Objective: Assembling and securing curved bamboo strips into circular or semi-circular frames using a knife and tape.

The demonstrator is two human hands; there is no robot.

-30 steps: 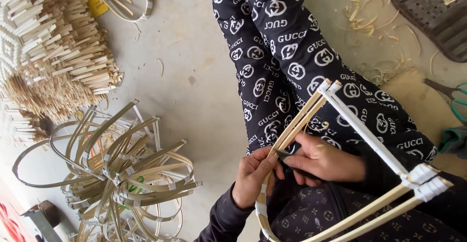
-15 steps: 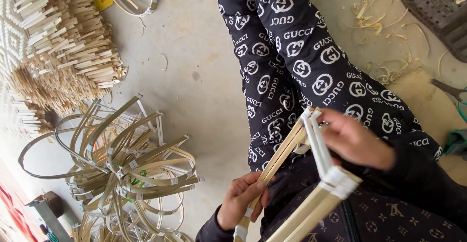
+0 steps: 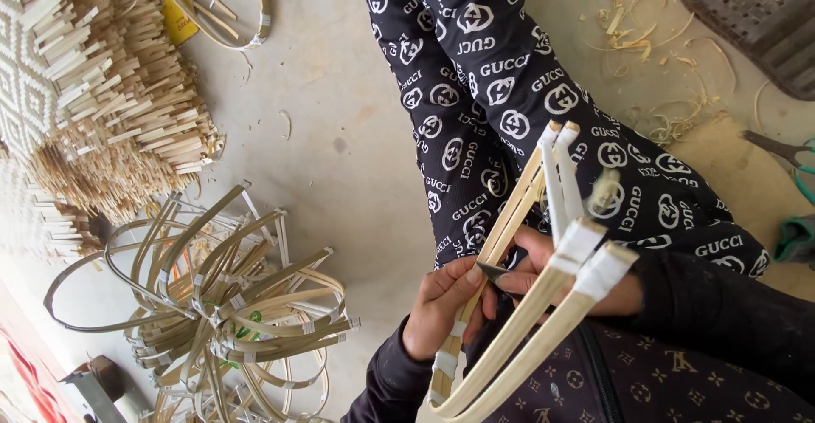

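1. Left hand (image 3: 441, 304) pinches the bamboo strip frame (image 3: 518, 304), fingers closed around its strips.
2. Right hand (image 3: 564, 274) grips that frame too, just beside the left.
3. Pile of bent frames (image 3: 229, 304) lies well left of the frame.
4. Bundled sticks (image 3: 110, 109) sit far upper-left of it.

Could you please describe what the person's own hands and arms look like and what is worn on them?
Both hands are bare: no gloves, and no rings or watch that I can see. The left hand comes out of a plain dark long sleeve ending at the wrist. The right hand has a matching dark sleeve, loose and slightly creased. Nails on the fingers look short and unpainted.
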